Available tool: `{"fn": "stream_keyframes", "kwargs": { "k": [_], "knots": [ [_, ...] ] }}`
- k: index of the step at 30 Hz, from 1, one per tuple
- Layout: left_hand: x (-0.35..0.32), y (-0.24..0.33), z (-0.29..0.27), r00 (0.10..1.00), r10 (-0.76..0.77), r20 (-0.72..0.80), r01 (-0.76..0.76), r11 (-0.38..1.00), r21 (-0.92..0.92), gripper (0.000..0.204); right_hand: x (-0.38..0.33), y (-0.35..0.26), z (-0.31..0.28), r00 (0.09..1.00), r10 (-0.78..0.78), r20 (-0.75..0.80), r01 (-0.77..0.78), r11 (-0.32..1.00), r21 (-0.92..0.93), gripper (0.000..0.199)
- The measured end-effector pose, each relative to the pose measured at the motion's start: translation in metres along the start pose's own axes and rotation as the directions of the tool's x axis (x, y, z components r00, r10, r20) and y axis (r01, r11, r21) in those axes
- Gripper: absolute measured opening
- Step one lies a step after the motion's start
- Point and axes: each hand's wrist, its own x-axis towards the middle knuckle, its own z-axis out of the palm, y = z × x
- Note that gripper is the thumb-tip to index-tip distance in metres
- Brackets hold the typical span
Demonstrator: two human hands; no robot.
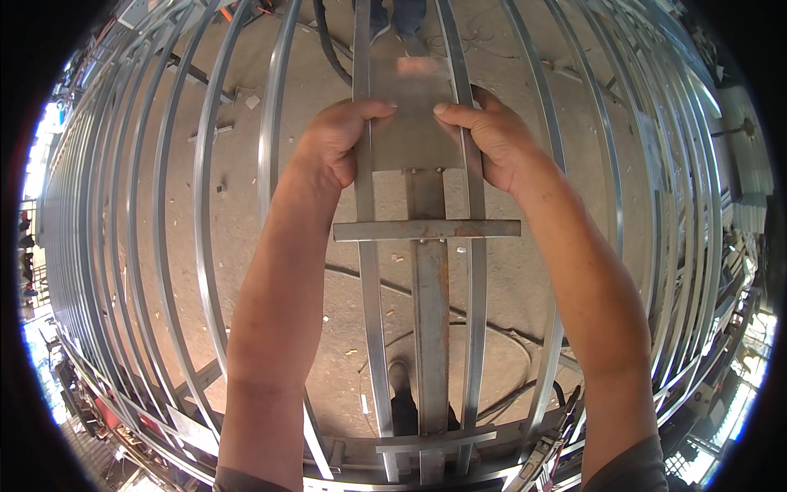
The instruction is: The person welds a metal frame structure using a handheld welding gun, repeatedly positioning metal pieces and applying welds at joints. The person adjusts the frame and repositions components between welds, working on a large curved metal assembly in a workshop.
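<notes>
A thin grey rectangular metal plate [416,135] spans the gap between two long metal bars near the upper middle, with a pinkish patch at its far end. My left hand [334,135] grips it at the left side, the thumb lying on top and the other fingers mostly hidden. On the opposite side my right hand [492,131] holds it the same way, its fingers partly behind the right bar [476,189]. Below the plate's near edge runs a wider, rust-marked flat steel bar [432,328]. A short crosspiece [426,230] lies across it and both neighbouring bars.
Rows of parallel metal bars [205,164] stretch out on both sides. A second crosspiece [436,443] sits at the near end. Dark cable [369,280] and small scraps lie on the floor below. Another person's shoes [412,44] show at the far side.
</notes>
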Motion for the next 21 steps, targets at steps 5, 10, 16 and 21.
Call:
{"fn": "stream_keyframes", "kwargs": {
  "k": [5,10,16,21],
  "knots": [
    [0.003,-0.002,-0.003,1.000,0.004,-0.007,-0.004,1.000,-0.003,0.023,-0.001,0.000,0.000,1.000,-0.014,0.023,0.015,0.999,-0.036,0.076],
    [0.002,-0.001,-0.001,1.000,-0.006,0.003,0.006,1.000,-0.029,0.024,-0.005,-0.002,0.000,1.000,-0.018,0.003,0.018,0.998,-0.056,0.077],
    [0.000,-0.002,0.000,1.000,-0.014,-0.019,0.014,0.999,-0.032,0.022,-0.008,-0.004,0.008,1.000,-0.028,-0.012,0.027,0.999,-0.036,0.085],
    [0.007,-0.002,-0.007,0.999,-0.017,0.050,0.017,1.000,-0.010,0.017,-0.054,-0.025,-0.007,0.965,-0.233,-0.117,0.093,0.725,-0.683,0.083]
  ]
}}
